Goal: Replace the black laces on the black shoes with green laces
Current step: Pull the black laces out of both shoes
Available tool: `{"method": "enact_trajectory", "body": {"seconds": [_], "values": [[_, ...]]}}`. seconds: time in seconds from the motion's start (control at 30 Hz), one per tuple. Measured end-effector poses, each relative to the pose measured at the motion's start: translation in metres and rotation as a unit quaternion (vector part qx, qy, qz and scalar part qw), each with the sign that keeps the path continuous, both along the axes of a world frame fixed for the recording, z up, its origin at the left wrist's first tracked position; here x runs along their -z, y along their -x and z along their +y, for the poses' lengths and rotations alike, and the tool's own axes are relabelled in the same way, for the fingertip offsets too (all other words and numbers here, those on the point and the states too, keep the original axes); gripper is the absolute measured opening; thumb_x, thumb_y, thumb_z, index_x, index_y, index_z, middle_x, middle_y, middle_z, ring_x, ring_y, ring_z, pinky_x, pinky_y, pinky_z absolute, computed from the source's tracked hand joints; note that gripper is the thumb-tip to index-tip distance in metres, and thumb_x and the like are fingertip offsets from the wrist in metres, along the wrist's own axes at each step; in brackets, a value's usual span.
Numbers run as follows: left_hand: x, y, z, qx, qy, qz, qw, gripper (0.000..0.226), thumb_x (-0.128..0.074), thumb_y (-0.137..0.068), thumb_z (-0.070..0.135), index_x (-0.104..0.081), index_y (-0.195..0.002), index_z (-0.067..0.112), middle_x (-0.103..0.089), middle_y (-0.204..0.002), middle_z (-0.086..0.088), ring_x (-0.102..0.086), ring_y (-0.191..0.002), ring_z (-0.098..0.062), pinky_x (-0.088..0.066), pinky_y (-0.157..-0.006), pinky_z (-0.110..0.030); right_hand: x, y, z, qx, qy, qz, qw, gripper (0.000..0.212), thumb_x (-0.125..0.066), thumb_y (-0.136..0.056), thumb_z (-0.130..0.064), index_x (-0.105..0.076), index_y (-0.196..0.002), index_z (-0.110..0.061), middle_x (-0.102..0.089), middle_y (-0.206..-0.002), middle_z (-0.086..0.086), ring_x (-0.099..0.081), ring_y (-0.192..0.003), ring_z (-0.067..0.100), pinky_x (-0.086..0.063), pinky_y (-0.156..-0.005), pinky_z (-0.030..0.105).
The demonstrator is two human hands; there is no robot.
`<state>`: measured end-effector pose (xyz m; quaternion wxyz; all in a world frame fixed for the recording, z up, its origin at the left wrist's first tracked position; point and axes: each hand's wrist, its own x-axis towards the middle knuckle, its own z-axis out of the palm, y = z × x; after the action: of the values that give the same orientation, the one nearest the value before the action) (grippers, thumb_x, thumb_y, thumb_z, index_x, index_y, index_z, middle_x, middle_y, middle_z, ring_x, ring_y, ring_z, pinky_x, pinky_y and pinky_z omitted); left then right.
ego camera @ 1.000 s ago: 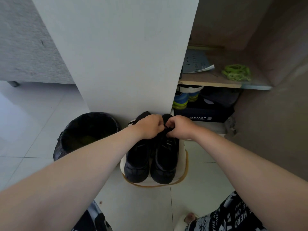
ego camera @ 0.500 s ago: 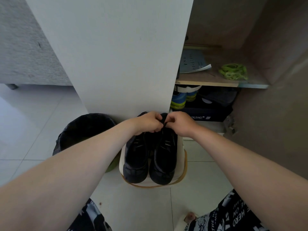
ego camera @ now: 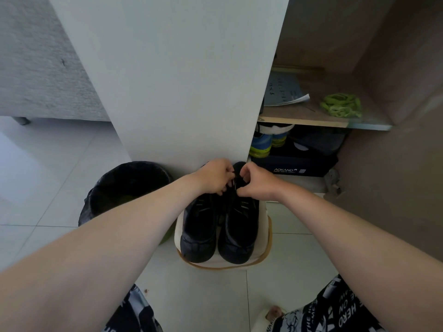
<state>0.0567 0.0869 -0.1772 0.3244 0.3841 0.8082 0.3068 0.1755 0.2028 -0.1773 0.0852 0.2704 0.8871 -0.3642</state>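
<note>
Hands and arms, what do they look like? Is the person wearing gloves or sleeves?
No gloves, no sleeves in view. The left hand and right hand are bare, and both forearms too. No watch, ring or bracelet shows. Over the legs there is black clothing printed with white letters.

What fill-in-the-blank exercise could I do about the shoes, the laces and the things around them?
1. The green laces lie on a wooden ____.
2. The left hand and the right hand pinch the black laces of the black shoe on the ____.
3. The waste bin stands to the ____ of the stool.
4. The shoe box bears the word ____.

Missing words: shelf; right; left; AOKANG.
</note>
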Motion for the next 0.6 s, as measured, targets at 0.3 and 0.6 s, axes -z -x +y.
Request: {"method": "enact_trajectory", "body": {"seconds": [0.3,0.6], "values": [[0.0037,-0.0001,0.0033,-0.044,-0.02,-0.109,0.993,0.019,-0.048,-0.102,0.008,-0.05,-0.084,0.015,-0.06,-0.076,-0.009,-0.062,-0.06,-0.019,-0.055,-0.056,-0.028,-0.005,-0.0015,0.0033,-0.037,0.005,0.014,0.999,0.024,-0.084,-0.064,-0.055,-0.072,-0.059,-0.036,-0.071,-0.084,-0.007,-0.065,-0.083,0.009,-0.049,-0.072,0.029],[0.0041,0.0052,-0.004,0.001,0.014,-0.109,0.994,0.013,-0.07,-0.086,0.006,-0.063,-0.088,0.017,-0.07,-0.083,-0.011,-0.067,-0.07,-0.016,-0.058,-0.068,-0.027,-0.0042,0.0024,0.0036,0.008,-0.011,-0.029,1.0,0.016,-0.082,-0.077,-0.031,-0.079,-0.078,-0.015,-0.072,-0.082,0.002,-0.065,-0.08,0.015,-0.052,-0.071,0.029]]}}
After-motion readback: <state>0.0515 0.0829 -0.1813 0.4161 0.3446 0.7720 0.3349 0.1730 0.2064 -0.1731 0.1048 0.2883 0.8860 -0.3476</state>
